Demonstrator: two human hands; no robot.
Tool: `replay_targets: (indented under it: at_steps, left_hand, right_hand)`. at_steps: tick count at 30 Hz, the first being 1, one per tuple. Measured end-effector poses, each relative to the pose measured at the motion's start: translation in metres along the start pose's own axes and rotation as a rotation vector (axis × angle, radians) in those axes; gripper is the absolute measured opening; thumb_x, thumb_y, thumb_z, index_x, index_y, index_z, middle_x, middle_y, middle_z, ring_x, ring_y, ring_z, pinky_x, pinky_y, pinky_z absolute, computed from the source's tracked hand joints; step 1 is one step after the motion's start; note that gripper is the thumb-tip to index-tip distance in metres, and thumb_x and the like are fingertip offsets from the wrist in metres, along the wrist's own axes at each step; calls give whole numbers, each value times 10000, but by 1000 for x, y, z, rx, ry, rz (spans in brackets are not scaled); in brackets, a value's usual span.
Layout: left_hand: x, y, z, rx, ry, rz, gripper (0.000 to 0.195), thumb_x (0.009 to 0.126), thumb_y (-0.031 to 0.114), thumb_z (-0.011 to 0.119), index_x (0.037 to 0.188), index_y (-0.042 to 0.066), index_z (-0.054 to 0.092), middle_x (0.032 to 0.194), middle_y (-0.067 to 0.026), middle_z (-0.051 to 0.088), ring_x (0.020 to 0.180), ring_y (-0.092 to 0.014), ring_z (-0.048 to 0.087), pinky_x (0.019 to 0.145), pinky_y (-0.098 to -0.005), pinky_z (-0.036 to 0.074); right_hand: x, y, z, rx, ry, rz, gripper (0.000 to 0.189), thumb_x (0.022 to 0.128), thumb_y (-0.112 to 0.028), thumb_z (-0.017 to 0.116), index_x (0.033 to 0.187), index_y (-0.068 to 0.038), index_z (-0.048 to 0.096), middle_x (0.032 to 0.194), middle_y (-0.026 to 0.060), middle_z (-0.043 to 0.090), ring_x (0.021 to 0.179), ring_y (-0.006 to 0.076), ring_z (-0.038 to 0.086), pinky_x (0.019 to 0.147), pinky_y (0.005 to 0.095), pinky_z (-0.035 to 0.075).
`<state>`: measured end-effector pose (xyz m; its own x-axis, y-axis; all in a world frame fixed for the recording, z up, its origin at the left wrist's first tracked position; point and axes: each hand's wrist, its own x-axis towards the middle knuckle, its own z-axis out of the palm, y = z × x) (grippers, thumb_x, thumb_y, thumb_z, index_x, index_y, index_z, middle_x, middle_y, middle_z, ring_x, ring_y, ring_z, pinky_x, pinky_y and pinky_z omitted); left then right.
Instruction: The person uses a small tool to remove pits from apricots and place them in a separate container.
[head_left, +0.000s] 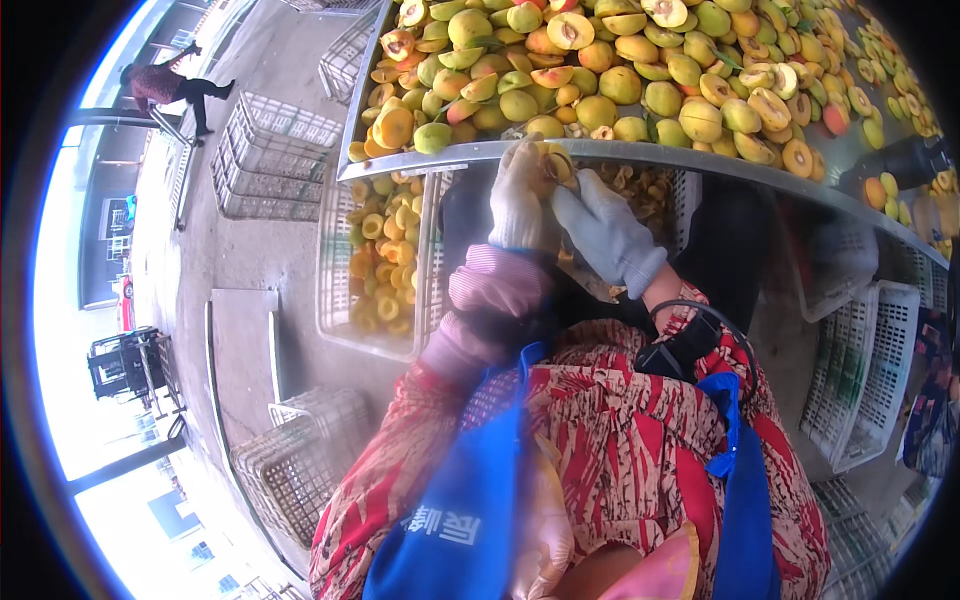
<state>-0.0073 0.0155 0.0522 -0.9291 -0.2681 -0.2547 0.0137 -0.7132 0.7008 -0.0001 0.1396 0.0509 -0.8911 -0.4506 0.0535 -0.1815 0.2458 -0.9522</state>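
Observation:
Both my hands wear light fabric gloves and meet at the near edge of a metal table (480, 154) heaped with yellow-green and orange stone fruit (517, 105), some whole, some split. A yellow fruit (556, 162) is held in my left hand (517, 199), its fingers curled round it. My right hand (600, 225) is close against the fruit from the right; whether it grips a tool or part of the fruit cannot be told. Below and left of my hands, a plastic crate (330, 300) holds pitted fruit halves (384, 262). Brownish scraps (637, 191) lie below the table edge.
Stacked plastic crates (274, 161) stand on the floor at left, with more crates (300, 450) lower left and others (862, 375) at right. A flat metal platform (244, 360) lies at left. A person (169, 86) is at upper left; a co-worker's dark sleeve (900, 161) reaches over the table at right.

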Motion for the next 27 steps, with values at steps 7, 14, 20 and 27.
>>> replay_targets:
  at_steps: [7, 14, 20, 27]
  left_hand:
    - [7, -9, -14, 329, 93, 211, 167, 946, 144, 548, 1019, -6, 558, 723, -54, 537, 622, -131, 528, 561, -257, 460]
    - [7, -9, -26, 304, 124, 231, 212, 945, 193, 556, 1024, 7, 619, 823, -44, 617, 613, -90, 508, 555, -226, 441]
    - [13, 5, -32, 281, 172, -152, 281, 925, 272, 591, 880, 9, 679, 793, -61, 648, 616, -123, 542, 540, -243, 445]
    - [6, 10, -29, 476, -17, -208, 465, 953, 398, 484, 913, -33, 655, 751, -131, 643, 625, -180, 593, 584, -282, 489]
  right_hand:
    - [2, -9, 16, 9, 33, 100, 387, 958, -323, 467, 1229, -50, 432, 1010, 319, 601, 968, 485, 566, 811, 515, 459]
    - [14, -3, 15, -124, -156, 241, 386, 956, -302, 459, 1236, -37, 452, 1034, 313, 600, 977, 467, 576, 817, 490, 469]
    - [10, 25, 22, -37, -186, 164, 289, 921, -291, 487, 1007, -29, 575, 865, 217, 638, 730, 389, 628, 656, 423, 507]
    - [18, 0, -13, 445, -579, 688, 284, 959, -339, 479, 937, -63, 540, 581, -7, 423, 405, 88, 407, 371, 244, 342]
